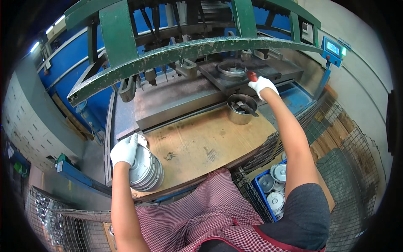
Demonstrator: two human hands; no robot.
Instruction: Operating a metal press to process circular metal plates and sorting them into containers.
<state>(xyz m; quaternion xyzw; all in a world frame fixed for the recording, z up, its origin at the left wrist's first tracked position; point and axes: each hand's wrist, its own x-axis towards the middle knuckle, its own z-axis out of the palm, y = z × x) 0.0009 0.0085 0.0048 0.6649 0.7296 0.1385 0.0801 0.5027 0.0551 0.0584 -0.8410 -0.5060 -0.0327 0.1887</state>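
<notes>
Clock: 12 = directly away from the wearer. Near: the gloved left hand (124,151) is touching the upper rim of a stack of round metal discs (147,173); the stack is sitting at about 5 o'clock from the hand, its axis leaning roughly 11 to 5. Cannot tell whether those fingers are gripping or just resting. Farther: the gloved right hand (265,87) is closing around a red tool (252,76), whose visible end is pointing toward 10–11, long axis running back into the fist; its working end is not showing clearly. Farthest: a round metal part (231,73) is lying flat on the press bed (260,74), at about 10 from the right hand, the nearer one.
</notes>
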